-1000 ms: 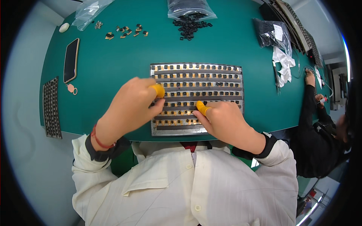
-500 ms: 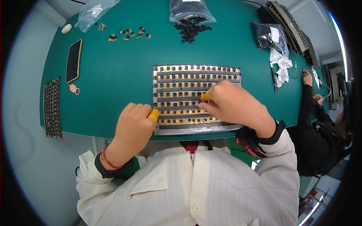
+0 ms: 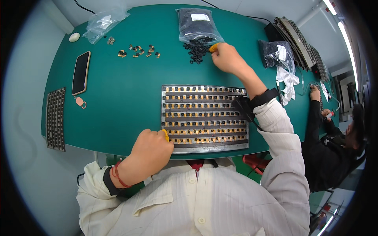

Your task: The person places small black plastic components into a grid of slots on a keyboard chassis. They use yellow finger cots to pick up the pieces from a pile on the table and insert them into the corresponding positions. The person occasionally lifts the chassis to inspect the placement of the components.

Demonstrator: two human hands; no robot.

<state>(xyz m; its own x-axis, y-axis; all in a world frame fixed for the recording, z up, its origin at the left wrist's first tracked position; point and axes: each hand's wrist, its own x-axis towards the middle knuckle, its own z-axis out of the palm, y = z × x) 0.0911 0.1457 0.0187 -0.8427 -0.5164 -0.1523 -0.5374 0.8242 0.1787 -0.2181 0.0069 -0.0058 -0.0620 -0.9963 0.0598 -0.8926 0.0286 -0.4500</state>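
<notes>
Silver-grey metal edged the flat rectangular tray (image 3: 212,149) that lay near the front of the green desk (image 3: 118,102), set with rows of small black square pieces (image 3: 200,114) beside gold-coloured tabs. At its lower-left corner was the left hand (image 3: 151,151), fingers curled in, a yellow finger cover (image 3: 165,135) showing; whether it gripped anything could not be told. Beyond the tray, the right hand (image 3: 228,57), also curled, was at the right side of a heap of loose black pieces (image 3: 195,55); what its fingertips held, if anything, was hidden. That heap lay at the mouth of a clear plastic bag (image 3: 191,30) with a white printed label (image 3: 200,17), its print too small to read.
</notes>
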